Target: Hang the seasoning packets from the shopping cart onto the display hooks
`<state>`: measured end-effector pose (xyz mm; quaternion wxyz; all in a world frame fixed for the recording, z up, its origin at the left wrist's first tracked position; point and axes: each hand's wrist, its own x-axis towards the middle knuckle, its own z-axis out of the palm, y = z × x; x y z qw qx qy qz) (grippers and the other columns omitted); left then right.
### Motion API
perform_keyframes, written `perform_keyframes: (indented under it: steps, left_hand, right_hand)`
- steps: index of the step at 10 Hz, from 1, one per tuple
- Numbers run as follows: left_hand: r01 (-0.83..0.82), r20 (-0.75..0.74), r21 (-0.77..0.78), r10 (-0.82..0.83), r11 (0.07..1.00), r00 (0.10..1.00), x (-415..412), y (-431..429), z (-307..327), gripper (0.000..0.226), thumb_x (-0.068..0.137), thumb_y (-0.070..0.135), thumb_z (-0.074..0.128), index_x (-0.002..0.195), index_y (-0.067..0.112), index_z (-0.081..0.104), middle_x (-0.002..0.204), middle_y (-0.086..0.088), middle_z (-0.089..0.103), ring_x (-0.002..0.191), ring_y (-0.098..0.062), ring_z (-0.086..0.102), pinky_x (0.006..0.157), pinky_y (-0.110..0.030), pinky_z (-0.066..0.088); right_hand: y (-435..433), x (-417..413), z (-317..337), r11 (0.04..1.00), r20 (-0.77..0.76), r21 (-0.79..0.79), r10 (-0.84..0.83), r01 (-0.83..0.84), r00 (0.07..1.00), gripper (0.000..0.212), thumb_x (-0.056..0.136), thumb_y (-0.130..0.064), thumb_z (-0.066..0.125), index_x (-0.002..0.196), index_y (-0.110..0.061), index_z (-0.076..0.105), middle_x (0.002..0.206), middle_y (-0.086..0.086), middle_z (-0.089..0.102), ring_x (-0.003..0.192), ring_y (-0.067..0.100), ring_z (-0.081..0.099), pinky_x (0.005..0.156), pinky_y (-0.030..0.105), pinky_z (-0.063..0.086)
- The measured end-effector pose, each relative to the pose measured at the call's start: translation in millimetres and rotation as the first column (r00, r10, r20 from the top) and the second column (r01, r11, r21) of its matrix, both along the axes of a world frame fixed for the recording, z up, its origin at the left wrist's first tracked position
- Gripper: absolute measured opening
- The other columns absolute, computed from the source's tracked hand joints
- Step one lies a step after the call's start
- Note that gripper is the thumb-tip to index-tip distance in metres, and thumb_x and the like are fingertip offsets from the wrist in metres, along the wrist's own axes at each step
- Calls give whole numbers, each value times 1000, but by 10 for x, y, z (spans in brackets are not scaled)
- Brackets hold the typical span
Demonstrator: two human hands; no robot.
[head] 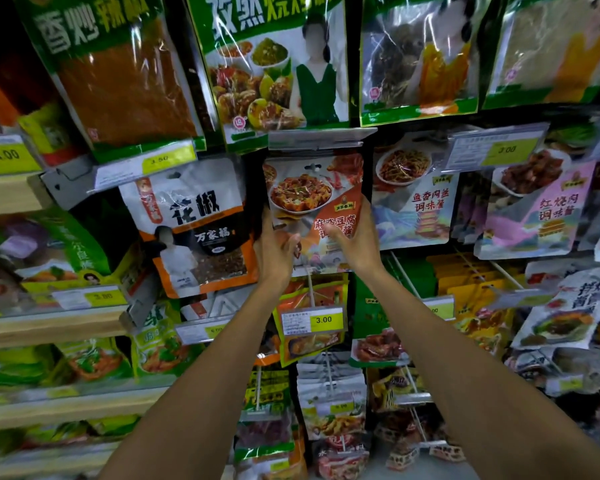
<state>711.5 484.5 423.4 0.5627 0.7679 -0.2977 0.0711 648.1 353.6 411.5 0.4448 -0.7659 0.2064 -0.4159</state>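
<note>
I hold an orange-and-white seasoning packet (312,199) with a tofu dish picture up against the display, both arms raised. My left hand (274,244) grips its lower left edge. My right hand (355,237) grips its lower right side, thumb across the front. The hang hole near the packet's top sits at a hook tip (313,167), just below a clear price-tag holder (321,138). Whether the hole is on the hook I cannot tell. The shopping cart is out of view.
Hanging packets crowd every side: a white-and-orange peppercorn bag (194,223) to the left, a white noodle-sauce packet (414,199) to the right, large green bags (278,64) above. Yellow price tags (323,320) and more hooks with packets fill the rows below. Wooden shelves (49,323) stand at the left.
</note>
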Motion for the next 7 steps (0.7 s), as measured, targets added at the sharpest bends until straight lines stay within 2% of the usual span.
perform_keyframes:
  steps: [1, 2, 3, 4, 5, 6, 7]
  left_hand:
    - [-7, 25, -4, 7, 1000, 1000, 6, 5, -25, 74, 92, 15, 63, 152, 12, 20, 122, -22, 59, 98, -32, 57, 83, -33, 45]
    - [37, 20, 22, -37, 999, 999, -26, 60, -30, 74, 93, 16, 61, 152, 15, 16, 117, -22, 62, 93, -40, 62, 85, -48, 51]
    - [17, 72, 49, -20, 999, 997, -104, 109, 0, 74, 92, 13, 62, 151, 11, 18, 140, -14, 48, 122, -30, 51, 99, -37, 43]
    - [-22, 145, 85, 9, 996, 989, -231, 180, 26, 66, 93, 9, 60, 148, 5, 24, 142, -15, 44, 123, -29, 48, 95, -38, 44]
    - [-92, 148, 121, 73, 988, 986, -411, 307, 77, 57, 95, 10, 55, 146, 2, 29, 146, -17, 39, 132, -30, 39, 104, -40, 38]
    - [-143, 250, 98, 115, 985, 962, -572, 387, 161, 46, 97, 8, 51, 140, 1, 38, 140, -17, 43, 127, -30, 43, 100, -39, 41]
    - [-149, 347, 42, 125, 988, 930, -750, 407, 297, 35, 98, 9, 50, 131, -2, 49, 127, -17, 53, 114, -30, 53, 87, -38, 47]
  right_hand:
    - [-20, -6, -13, 1000, 9, -17, -3, 3, 1000, 85, 84, -31, 73, 149, -8, 24, 145, 14, 43, 134, 28, 42, 108, 48, 37]
    - [1, -53, -52, 1000, 35, 4, 21, -21, 999, 82, 84, -29, 73, 148, -10, 26, 142, 12, 46, 130, 26, 46, 107, 48, 40]
    - [33, -128, -62, 997, 58, 44, 53, -56, 997, 74, 85, -25, 72, 145, -10, 31, 137, 12, 49, 125, 25, 51, 104, 43, 44]
    - [88, -251, -59, 992, 70, 105, 68, -75, 995, 67, 88, -23, 69, 143, -8, 34, 133, 9, 53, 119, 18, 55, 97, 30, 49]
    - [181, -457, -12, 996, 29, 86, 13, -16, 1000, 56, 94, -22, 62, 141, -6, 35, 133, 10, 52, 120, 17, 52, 89, 10, 44]
    - [224, -747, 91, 998, -15, 39, -56, 56, 998, 51, 99, -26, 54, 143, -8, 36, 142, 8, 46, 126, 19, 46, 101, 20, 39]
    - [225, -1112, 267, 994, 41, -10, -111, 111, 993, 36, 102, -25, 48, 135, -12, 46, 133, 4, 53, 111, 14, 52, 96, 30, 45]
